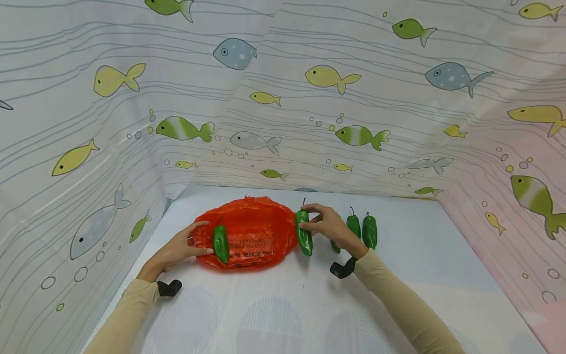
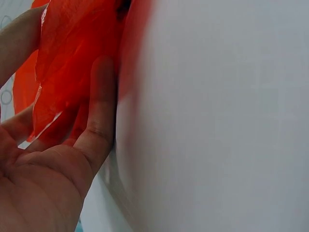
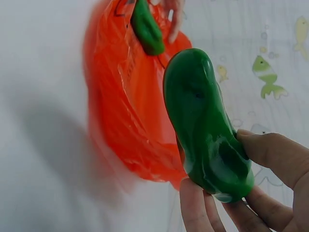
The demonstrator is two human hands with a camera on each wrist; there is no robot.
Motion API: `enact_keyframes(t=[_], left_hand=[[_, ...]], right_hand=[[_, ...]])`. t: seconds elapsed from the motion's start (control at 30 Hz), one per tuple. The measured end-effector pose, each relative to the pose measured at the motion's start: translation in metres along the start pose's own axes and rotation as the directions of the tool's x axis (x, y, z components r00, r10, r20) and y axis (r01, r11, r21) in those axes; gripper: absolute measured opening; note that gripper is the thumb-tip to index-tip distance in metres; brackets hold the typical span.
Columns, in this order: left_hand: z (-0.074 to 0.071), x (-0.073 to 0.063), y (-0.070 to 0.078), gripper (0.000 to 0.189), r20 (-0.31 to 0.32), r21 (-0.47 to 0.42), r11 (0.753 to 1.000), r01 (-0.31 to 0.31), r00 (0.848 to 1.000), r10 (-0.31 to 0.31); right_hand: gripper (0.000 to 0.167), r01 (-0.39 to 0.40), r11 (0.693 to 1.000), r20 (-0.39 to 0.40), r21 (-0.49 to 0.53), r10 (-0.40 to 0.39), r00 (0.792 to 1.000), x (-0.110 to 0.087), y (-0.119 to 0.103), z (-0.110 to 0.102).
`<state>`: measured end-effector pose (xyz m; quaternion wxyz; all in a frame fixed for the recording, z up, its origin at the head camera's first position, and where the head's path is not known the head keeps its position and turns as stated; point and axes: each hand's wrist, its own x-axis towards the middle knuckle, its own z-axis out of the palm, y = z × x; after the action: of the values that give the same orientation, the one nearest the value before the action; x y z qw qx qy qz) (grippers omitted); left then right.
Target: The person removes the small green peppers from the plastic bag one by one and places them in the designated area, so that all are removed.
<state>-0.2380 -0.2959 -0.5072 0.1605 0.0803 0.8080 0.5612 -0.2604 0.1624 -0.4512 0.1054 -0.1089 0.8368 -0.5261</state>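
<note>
A red plastic bag (image 1: 252, 228) with printed letters lies on the table. My left hand (image 1: 177, 248) is at its left edge, thumb and forefinger spread apart; in the left wrist view, some fingers show through the film beside the hand's palm (image 2: 48, 179). One green pepper (image 1: 220, 243) rests at the bag's left part, close to the left fingertips; whether it is inside the film is unclear. My right hand (image 1: 329, 227) pinches another green pepper (image 3: 195, 116) between thumb and fingers, at the bag's right edge. This held pepper is upright, stem up in the head view.
Right of the bag lie two green peppers (image 1: 369, 231) side by side, with a third pepper (image 1: 335, 246) partly hidden behind the right hand. A fish-patterned curtain (image 1: 283, 123) encloses the white table (image 1: 283, 290) at the back and sides.
</note>
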Motion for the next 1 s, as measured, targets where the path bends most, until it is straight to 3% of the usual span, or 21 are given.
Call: enact_keyframes(t=[0.5, 1.0], left_hand=[[0.000, 0.001, 0.000, 0.096, -0.007, 0.020, 1.000, 0.002, 1.000, -0.001], [0.000, 0.002, -0.002, 0.096, 0.001, 0.003, 1.000, -0.002, 1.000, 0.002]], right_hand=[[0.063, -0.040, 0.999, -0.054, -0.029, 0.038, 0.998, -0.017, 0.017, -0.028], [0.065, -0.043, 0.997, -0.086, 0.062, 0.048, 0.995, -0.032, 0.041, -0.055]])
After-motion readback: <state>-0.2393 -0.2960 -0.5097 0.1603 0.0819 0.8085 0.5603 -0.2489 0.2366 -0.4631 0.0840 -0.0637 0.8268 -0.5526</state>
